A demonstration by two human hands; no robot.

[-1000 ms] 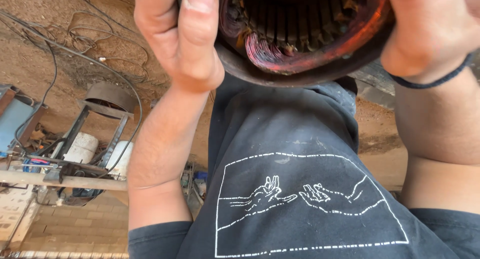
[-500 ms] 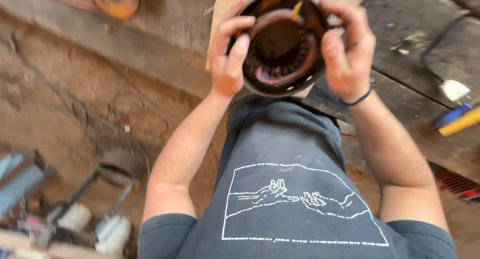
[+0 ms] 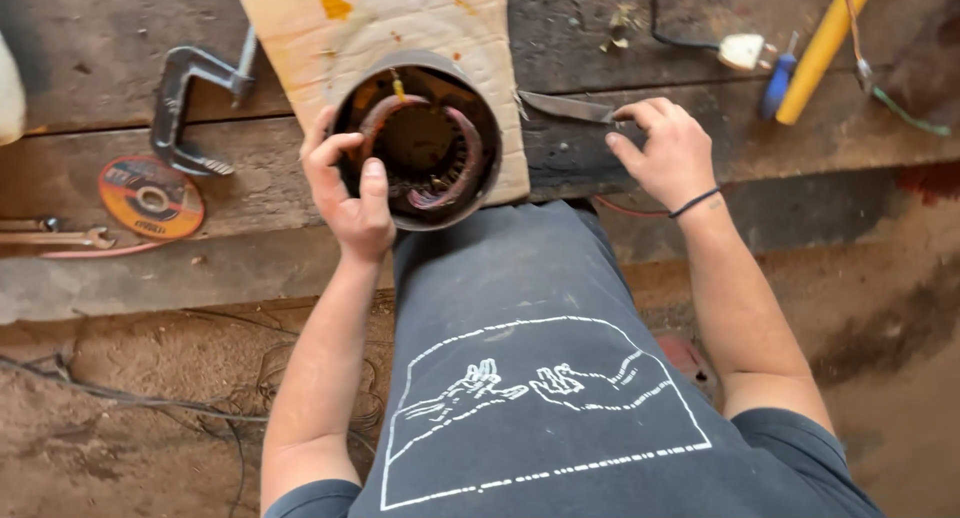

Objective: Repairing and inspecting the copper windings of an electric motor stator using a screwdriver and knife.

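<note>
On the near edge of the dark wood bench, the motor stator (image 3: 418, 140) now sits on a cardboard sheet (image 3: 300, 28); a sec ago both hands held it up close. Left hand (image 3: 348, 193) still grips its rim, fingers clamped. Right hand (image 3: 672, 156) has let go & moved right, fingertips closing on a knife (image 3: 566, 107). Far left: a C-clamp (image 3: 190, 103), a cutting disc (image 3: 150, 196). Looks like cutting work on the copper coils comes next.

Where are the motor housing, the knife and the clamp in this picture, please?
Motor housing (image 3: 478, 103): head view, on its dark outer rim at the right.
Knife (image 3: 565, 107): head view, on the middle of the blade.
Clamp (image 3: 180, 88): head view, on its curved metal frame.
</note>
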